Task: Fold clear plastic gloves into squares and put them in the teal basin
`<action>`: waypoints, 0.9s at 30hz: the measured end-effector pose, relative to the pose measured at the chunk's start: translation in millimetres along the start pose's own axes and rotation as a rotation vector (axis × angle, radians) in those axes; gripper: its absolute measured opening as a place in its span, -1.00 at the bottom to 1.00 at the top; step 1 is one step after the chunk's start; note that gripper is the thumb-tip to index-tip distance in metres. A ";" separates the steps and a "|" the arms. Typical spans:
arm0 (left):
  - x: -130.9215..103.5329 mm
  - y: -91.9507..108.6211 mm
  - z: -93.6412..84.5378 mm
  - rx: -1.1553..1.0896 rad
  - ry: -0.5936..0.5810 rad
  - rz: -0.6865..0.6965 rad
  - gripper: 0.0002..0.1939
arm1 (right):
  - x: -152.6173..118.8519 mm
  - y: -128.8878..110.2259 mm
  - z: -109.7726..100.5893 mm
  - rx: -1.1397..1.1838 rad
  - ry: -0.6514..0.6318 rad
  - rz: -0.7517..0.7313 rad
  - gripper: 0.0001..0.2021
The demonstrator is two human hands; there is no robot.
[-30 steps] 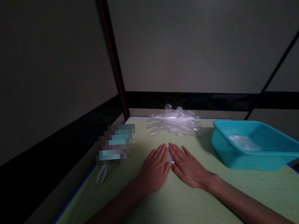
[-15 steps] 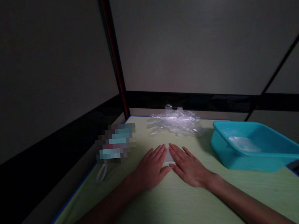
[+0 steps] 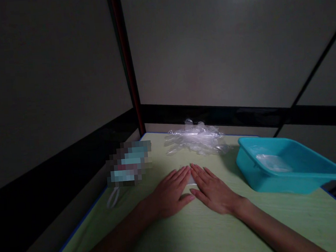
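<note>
My left hand [image 3: 173,191] lies flat, palm down, with its fingers stretched forward over a small whitish sheet [image 3: 191,179]. Beside it, my right hand [image 3: 213,187] is also flat on the sheet, fingers extended. The two hands angle inward, and their fingertips nearly meet at the top. Most of the sheet is hidden under them; only a pale bit shows between the fingers. Both rest on the light green table [image 3: 177,238]. Beyond the hands lies a pile of clear crinkled plastic [image 3: 198,137].
A turquoise basin [image 3: 280,183] stands on the right, with a clear plastic packet [image 3: 273,162] inside. At the left edge lies a blurred-out item [image 3: 131,160] with a white strap loop [image 3: 113,197]. Dark-striped walls [image 3: 208,49] rise behind the table.
My left hand's fingertips have shifted slightly right, closer to my right hand, so less of the sheet shows between them. The view has shifted a little.
</note>
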State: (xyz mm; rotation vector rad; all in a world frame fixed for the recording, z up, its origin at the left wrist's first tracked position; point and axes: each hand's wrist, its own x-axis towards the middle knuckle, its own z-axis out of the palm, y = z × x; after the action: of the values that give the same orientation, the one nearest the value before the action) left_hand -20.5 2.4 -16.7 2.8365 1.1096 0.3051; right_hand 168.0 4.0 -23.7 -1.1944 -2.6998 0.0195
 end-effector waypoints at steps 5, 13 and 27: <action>-1.6 -4.4 1.0 -0.033 0.014 -0.015 -0.31 | -2.2 4.5 -3.9 0.041 -0.038 0.007 -0.38; 2.3 -8.9 0.8 -0.064 0.120 -0.033 -0.36 | -8.1 18.2 -28.9 -0.026 0.116 -0.157 -0.77; 3.4 -8.6 2.4 -0.058 0.140 -0.042 -0.42 | -1.8 15.4 -20.0 -0.220 0.143 -0.267 -0.76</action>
State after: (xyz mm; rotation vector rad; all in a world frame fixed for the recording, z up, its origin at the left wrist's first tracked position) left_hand -23.2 11.0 -19.8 2.7737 1.1637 0.5300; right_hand 184.0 11.8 -5.7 -0.8380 -2.7611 -0.3940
